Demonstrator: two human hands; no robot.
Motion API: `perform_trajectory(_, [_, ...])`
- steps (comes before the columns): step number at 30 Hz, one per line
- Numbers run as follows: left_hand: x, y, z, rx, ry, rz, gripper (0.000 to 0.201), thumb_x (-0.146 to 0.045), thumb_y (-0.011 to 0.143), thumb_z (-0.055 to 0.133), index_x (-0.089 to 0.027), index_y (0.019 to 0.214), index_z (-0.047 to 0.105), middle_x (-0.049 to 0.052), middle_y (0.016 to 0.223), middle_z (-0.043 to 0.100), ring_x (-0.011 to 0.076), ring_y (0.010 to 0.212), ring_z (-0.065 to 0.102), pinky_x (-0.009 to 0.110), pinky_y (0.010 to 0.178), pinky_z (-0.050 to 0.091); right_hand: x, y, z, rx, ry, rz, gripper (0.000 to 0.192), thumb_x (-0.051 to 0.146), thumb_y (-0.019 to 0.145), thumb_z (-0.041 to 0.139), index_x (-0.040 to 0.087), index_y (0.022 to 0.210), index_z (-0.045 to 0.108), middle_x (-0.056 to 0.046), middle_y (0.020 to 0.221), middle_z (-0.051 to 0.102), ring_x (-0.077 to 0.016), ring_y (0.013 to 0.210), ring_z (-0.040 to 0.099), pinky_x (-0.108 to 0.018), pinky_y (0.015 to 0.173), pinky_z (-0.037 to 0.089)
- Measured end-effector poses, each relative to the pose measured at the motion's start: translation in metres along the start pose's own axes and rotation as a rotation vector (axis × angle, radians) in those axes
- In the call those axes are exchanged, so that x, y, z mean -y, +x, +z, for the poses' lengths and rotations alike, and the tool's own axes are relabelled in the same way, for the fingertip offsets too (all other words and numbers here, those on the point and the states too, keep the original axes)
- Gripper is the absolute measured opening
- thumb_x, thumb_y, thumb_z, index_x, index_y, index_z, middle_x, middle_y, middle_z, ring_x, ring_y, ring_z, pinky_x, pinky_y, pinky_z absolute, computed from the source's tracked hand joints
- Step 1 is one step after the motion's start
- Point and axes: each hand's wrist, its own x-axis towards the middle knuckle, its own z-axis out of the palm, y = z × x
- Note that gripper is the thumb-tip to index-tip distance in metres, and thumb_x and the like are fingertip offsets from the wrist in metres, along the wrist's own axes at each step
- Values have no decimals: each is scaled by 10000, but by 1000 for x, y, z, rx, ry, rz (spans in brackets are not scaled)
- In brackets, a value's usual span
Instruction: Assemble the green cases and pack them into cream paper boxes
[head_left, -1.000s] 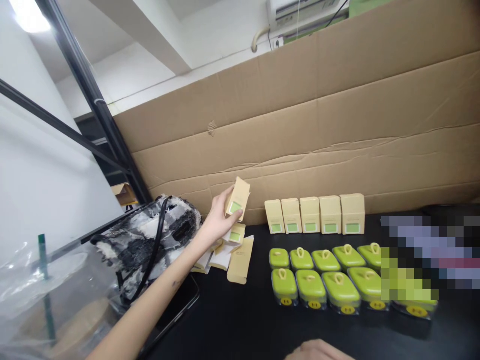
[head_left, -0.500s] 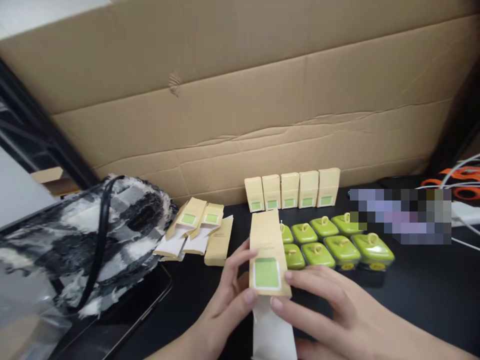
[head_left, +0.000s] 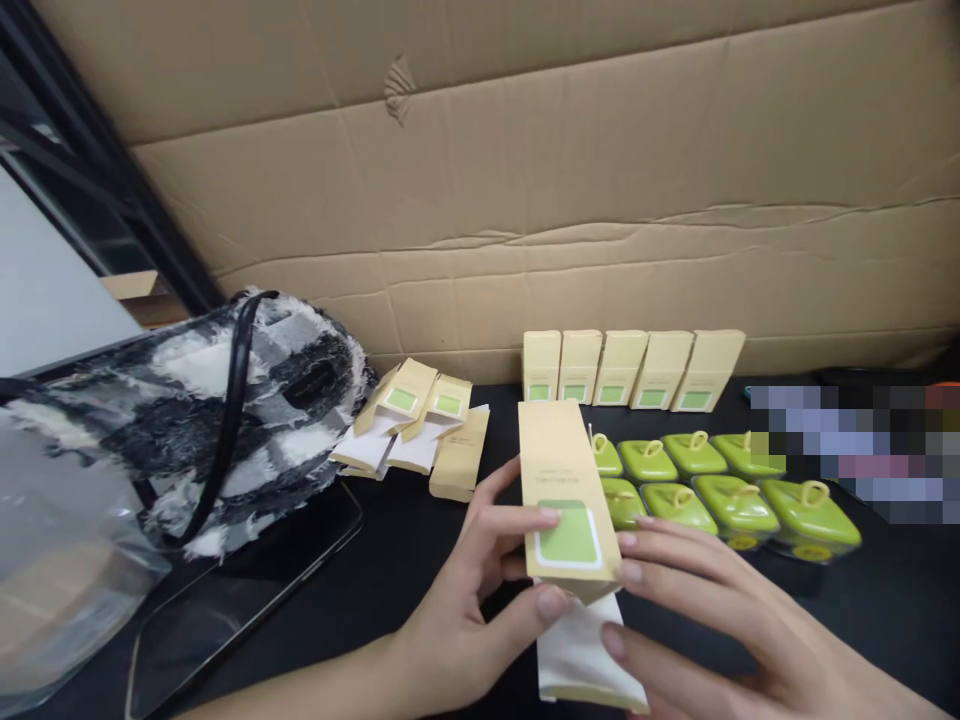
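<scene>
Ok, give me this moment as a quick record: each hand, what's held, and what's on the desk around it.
left hand: grips the carton from its left side
right hand: fingers on the carton's right side
carton: tan, green label, white flap open at the near end
standing boxes: five in a row against the cardboard wall
green cases: two rows right of the carton
flat cartons: loose pile to the left
bag: black and white, far left

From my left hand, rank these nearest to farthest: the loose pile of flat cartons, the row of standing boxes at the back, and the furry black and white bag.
From the left hand:
1. Loose pile of flat cartons, just beyond, slightly left.
2. Row of standing boxes, farther back against the cardboard, to the right.
3. Furry bag, far left.
</scene>
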Motion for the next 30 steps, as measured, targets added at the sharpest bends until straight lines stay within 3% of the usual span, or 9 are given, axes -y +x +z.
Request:
perform_trajectory(5, [1,-3,-1,1,26,-2,359,-383,933,550,-406,1283,473,19,1495,168,259,1243,512,316,970,486,4,-5,0,-79,47,172,254,265,927,563,188,1169,556,-77,1027,738,-159,1086,664,-241,1004,484])
perform_trajectory(9, [2,-5,-2,40,96,32,448,-415,897,586,-376,1320,442,52,1502,157,304,1260,491,373,993,474,3,-14,1,-50,-65,35,347,129,880,607,310,1175,620,-12,1110,672,-147,1221,557,-260,1089,403])
perform_trajectory(12, [2,-5,-3,87,133,86,638,-375,792,718,-368,1351,412,59,1522,119,359,1307,433,400,1009,473,-1,-16,0,-61,-103,5,321,104,896,561,301,1118,681,-35,1150,611,-157,1245,521,-269,1105,379])
perform_trajectory(17, [4,-6,-1,27,176,37,614,-180,796,731,-441,1287,470,0,1517,155,278,1266,497,305,943,539,-1,-9,-3,-51,-98,7,240,156,941,514,254,1050,703,-49,1026,688,-157,1069,646,-260,988,503])
perform_trajectory(21, [4,-6,0,49,203,95,587,-120,839,670,-460,1277,477,-19,1512,165,312,1379,346,274,886,582,1,0,-6,-73,-50,25,165,145,935,537,188,975,691,-43,903,736,-130,908,706,-217,918,532])
perform_trajectory(25, [0,-5,-1,79,306,157,569,-102,864,628,-444,1289,469,13,1478,305,300,1419,270,300,886,587,2,4,-6,-92,-27,37,192,159,956,510,179,968,701,-41,866,734,-112,886,701,-176,896,525])
perform_trajectory(28, [-3,-5,-2,97,470,235,572,-124,856,650,-410,1312,456,49,1292,561,289,1371,371,490,1068,428,4,1,-2,-121,-26,47,235,153,962,496,192,899,719,-26,813,725,-102,829,702,-145,850,539])
perform_trajectory(30, [-3,-6,-1,108,447,232,571,-214,855,674,-397,1339,433,58,1263,595,304,1352,395,526,1093,370,5,-2,1,-120,-24,78,233,153,964,493,216,932,716,-13,832,729,-107,839,708,-162,876,540])
